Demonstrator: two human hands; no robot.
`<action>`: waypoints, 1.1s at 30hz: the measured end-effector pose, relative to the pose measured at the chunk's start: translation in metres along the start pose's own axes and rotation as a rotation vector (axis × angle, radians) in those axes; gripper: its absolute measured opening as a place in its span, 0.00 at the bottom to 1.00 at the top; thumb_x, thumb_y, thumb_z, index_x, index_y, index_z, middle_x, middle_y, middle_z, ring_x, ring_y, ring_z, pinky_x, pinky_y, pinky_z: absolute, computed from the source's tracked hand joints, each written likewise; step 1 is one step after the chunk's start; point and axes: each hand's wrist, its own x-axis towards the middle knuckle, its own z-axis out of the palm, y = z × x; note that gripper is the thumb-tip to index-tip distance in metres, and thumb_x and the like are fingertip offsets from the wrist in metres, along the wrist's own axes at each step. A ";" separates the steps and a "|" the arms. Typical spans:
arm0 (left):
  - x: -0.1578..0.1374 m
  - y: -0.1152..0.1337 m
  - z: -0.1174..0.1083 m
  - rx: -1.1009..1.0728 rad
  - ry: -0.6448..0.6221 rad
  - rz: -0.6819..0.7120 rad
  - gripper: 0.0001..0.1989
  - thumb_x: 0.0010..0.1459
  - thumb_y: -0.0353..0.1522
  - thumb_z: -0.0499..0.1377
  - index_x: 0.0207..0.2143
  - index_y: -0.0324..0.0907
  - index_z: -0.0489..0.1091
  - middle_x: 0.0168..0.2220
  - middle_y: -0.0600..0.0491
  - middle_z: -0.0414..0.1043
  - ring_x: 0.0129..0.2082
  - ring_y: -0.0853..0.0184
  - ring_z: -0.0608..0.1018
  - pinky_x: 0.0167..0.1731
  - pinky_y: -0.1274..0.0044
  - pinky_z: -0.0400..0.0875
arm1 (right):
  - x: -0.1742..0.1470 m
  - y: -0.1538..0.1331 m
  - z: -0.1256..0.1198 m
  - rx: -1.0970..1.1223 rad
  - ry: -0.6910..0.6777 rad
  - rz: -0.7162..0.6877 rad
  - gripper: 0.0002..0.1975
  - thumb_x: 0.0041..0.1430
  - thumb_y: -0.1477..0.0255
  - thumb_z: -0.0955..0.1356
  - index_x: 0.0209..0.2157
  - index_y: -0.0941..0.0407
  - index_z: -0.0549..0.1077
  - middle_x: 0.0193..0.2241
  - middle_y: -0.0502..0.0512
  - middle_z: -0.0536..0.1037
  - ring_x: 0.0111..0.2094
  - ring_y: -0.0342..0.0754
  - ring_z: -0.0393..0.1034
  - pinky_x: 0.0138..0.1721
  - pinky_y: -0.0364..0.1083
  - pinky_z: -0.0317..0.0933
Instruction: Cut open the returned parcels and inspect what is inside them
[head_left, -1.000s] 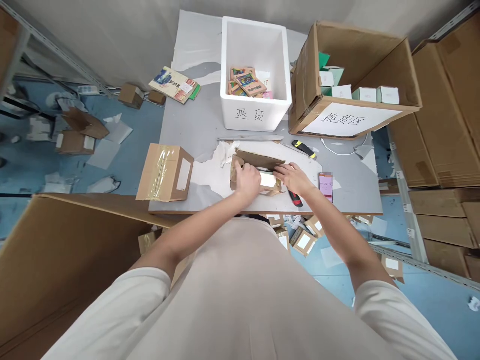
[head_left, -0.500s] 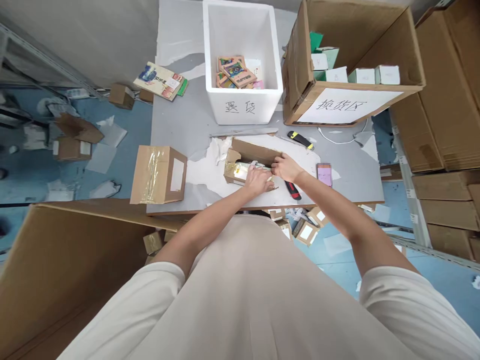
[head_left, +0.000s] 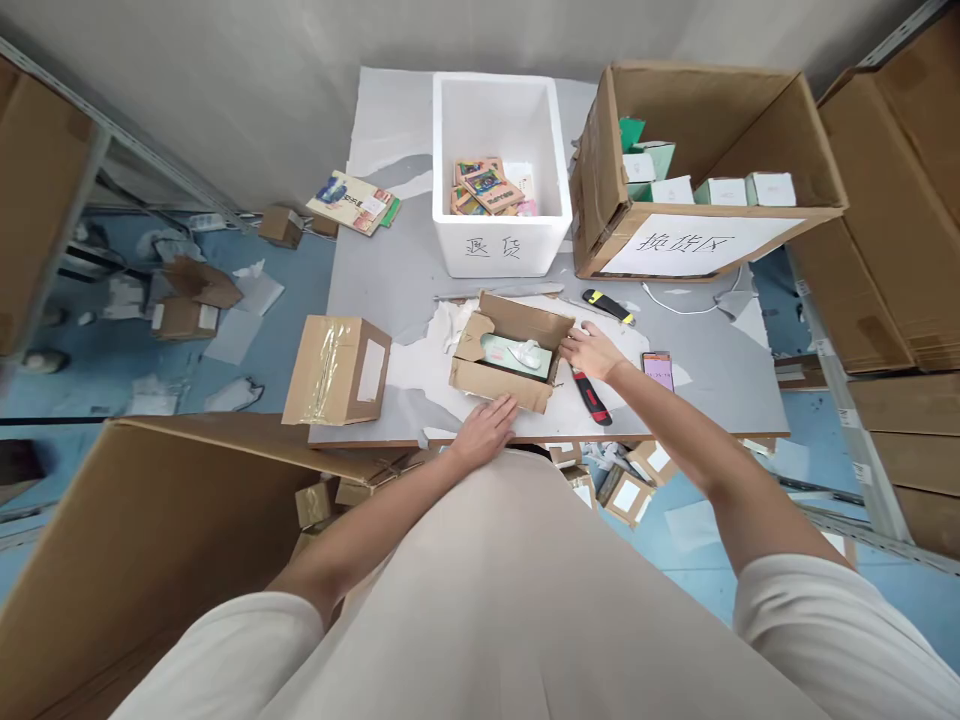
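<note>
A small opened cardboard box [head_left: 491,382] sits on the table in front of me, its flaps folded out. Inside lies a mint-green box [head_left: 495,352] with a crumpled white wrapping piece [head_left: 529,354] on top. My left hand [head_left: 486,430] rests at the near flap, fingers stretched out flat and holding nothing. At the right end of the cardboard box, my right hand [head_left: 591,352] has its fingertips closed on the side flap; the grip is partly hidden. Just below that hand lies a red-and-black utility knife [head_left: 592,398].
Behind are a white foam box [head_left: 504,248] with booklets and a large carton [head_left: 682,245] holding mint boxes. A taped carton [head_left: 326,370] stands left. A yellow-and-black utility knife [head_left: 609,305], a phone [head_left: 658,371] and books [head_left: 352,203] lie about. A big carton [head_left: 187,520] is lower left.
My left hand has come out of the cardboard box down to its near flap, uncovering the mint-green box. My right hand stays at the right end. The camera view has tilted up.
</note>
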 end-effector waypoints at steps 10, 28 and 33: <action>0.092 -0.047 -0.055 0.088 -0.157 -0.804 0.42 0.45 0.47 0.66 0.59 0.40 0.58 0.58 0.36 0.59 0.58 0.44 0.63 0.48 0.57 0.66 | -0.002 -0.057 -0.022 0.056 -0.159 0.238 0.18 0.61 0.81 0.58 0.39 0.63 0.79 0.36 0.66 0.78 0.41 0.56 0.66 0.53 0.56 0.46; 0.067 -0.108 -0.077 0.235 -0.159 -0.313 0.32 0.64 0.41 0.46 0.65 0.33 0.53 0.66 0.38 0.51 0.70 0.54 0.42 0.64 0.52 0.25 | -0.013 -0.060 -0.008 0.261 -0.192 0.303 0.21 0.58 0.69 0.67 0.52 0.63 0.71 0.56 0.70 0.68 0.63 0.60 0.54 0.63 0.57 0.41; 0.054 -0.101 -0.071 0.218 -0.256 -0.446 0.57 0.49 0.59 0.53 0.67 0.27 0.41 0.68 0.32 0.40 0.69 0.45 0.35 0.61 0.52 0.19 | -0.019 -0.051 -0.011 0.353 -0.295 0.273 0.35 0.49 0.75 0.71 0.60 0.60 0.63 0.64 0.69 0.59 0.66 0.60 0.47 0.63 0.60 0.42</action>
